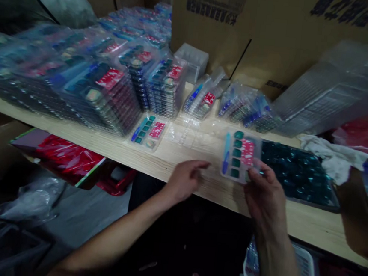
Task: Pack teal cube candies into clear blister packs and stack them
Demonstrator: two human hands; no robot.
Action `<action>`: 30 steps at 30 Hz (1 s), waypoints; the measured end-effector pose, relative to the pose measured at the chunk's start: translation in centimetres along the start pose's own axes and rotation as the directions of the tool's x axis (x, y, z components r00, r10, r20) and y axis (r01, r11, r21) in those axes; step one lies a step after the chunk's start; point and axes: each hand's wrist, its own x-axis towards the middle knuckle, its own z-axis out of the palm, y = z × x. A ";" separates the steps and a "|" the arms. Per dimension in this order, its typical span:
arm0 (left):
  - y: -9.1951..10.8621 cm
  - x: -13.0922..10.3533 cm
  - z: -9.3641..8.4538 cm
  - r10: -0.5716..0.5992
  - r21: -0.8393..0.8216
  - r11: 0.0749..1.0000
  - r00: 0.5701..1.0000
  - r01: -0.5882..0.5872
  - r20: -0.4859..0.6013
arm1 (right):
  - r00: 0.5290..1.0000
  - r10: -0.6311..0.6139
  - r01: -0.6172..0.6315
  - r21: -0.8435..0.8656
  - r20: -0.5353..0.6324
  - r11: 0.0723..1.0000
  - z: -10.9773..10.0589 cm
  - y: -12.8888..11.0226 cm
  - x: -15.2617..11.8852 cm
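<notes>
My right hand (265, 190) grips a filled clear plastic tray (236, 154) by its right edge, thumb and fingers pinching it above the table. In that tray lie a blue pen-like tool, a column of dark green squares and a red packet with white marks. My left hand (187, 179) is at the table's front edge, apart from the tray, its index finger stretched out and the other fingers partly curled. I see nothing in it. A similar filled tray (148, 132) lies flat on the wooden table (182, 153), up and left of that hand.
Tall stacks of filled trays (110, 101) stand at the left. Leaning trays (203, 99) and empty clear trays (330, 90) are farther back, before a big cardboard box (277, 34). At right are a shallow bin of dark green pieces (297, 173) and a white cloth (334, 153).
</notes>
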 end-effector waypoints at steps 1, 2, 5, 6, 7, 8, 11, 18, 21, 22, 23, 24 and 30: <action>-0.2 0.5 0.9 0.006 0.003 1.000 1.000 -0.006 0.017 | 1.000 -0.017 0.017 -0.012 -0.007 1.000 -0.2 -0.4 0.1; -0.4 1.0 1.6 -0.019 -0.038 0.999 1.000 0.019 0.022 | 1.000 -0.024 0.024 -0.022 -0.014 0.999 -0.3 -0.7 0.2; -0.4 2.3 2.4 -0.137 -0.197 0.972 0.990 0.129 -0.026 | 0.999 0.017 -0.018 -0.032 -0.038 0.999 -0.3 -0.3 0.3; -0.2 2.2 2.3 -0.157 -0.223 0.964 0.986 0.142 -0.050 | 0.998 0.045 -0.046 -0.026 -0.043 0.999 -0.1 0.1 0.1; 0.1 1.9 2.1 -0.157 -0.226 0.964 0.985 0.138 -0.068 | 0.997 0.073 -0.074 -0.018 -0.037 0.997 0.3 0.6 -0.1; 0.4 1.4 1.8 -0.139 -0.208 0.971 0.987 0.119 -0.081 | 0.995 0.100 -0.100 -0.010 -0.014 0.995 0.9 1.2 -0.4; 0.9 -0.8 -0.3 -0.057 -0.067 0.997 0.988 0.048 -0.142 | 0.982 0.139 -0.137 -0.025 0.129 0.990 4.1 2.9 -1.4; 1.0 0.3 -11.7 0.244 0.556 0.829 0.856 0.059 -0.455 | 0.877 0.218 -0.033 -0.399 0.428 0.917 15.6 7.0 -0.3; 0.7 2.3 -14.9 0.270 0.728 0.661 0.847 0.182 -0.457 | 0.839 0.254 -0.017 -0.445 0.480 0.896 19.4 9.3 0.9; 0.5 2.7 -15.3 0.259 0.763 0.614 0.862 0.202 -0.436 | 0.834 0.258 -0.012 -0.452 0.488 0.892 20.2 9.9 1.2; 0.2 2.8 -15.4 0.260 0.794 0.571 0.872 0.206 -0.414 | 0.832 0.257 -0.005 -0.457 0.492 0.890 20.7 10.5 1.4; 0.0 2.8 -15.3 0.279 0.824 0.533 0.879 0.193 -0.386 | 0.829 0.256 0.000 -0.459 0.497 0.889 21.1 10.9 1.6; -0.4 0.4 -13.0 0.282 0.944 0.329 0.951 0.032 -0.131 | 0.846 0.157 0.094 -0.432 0.509 0.897 20.7 8.7 1.2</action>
